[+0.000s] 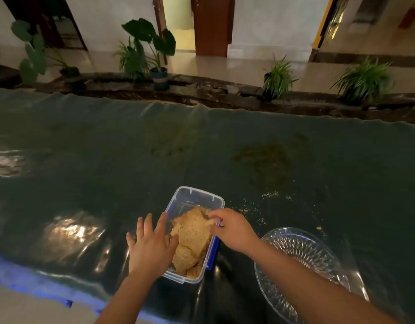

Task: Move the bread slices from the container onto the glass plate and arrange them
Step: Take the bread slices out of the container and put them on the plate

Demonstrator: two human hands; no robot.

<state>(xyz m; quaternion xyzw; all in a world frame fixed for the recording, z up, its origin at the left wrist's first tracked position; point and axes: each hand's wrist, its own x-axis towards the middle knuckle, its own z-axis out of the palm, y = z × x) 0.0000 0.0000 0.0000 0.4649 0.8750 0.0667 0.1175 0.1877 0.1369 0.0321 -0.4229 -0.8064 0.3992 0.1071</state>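
Observation:
A clear plastic container [197,195] with blue clips sits near the table's front edge, holding several tan bread slices [192,235]. My left hand [150,244] rests flat against the container's left wall, fingers spread, thumb touching the bread. My right hand [232,228] reaches over the right rim, its fingertips pinching the upper edge of the top slice. To the right stands a cut-glass plate [304,249], partly hidden by my right forearm; no bread shows on it.
A dark green glossy sheet [155,148] covers the table. Crumbs [269,194] lie scattered right of the container. Beyond the far edge are potted plants [277,78] on a dark ledge. A blue strip [38,291] runs along the front-left edge.

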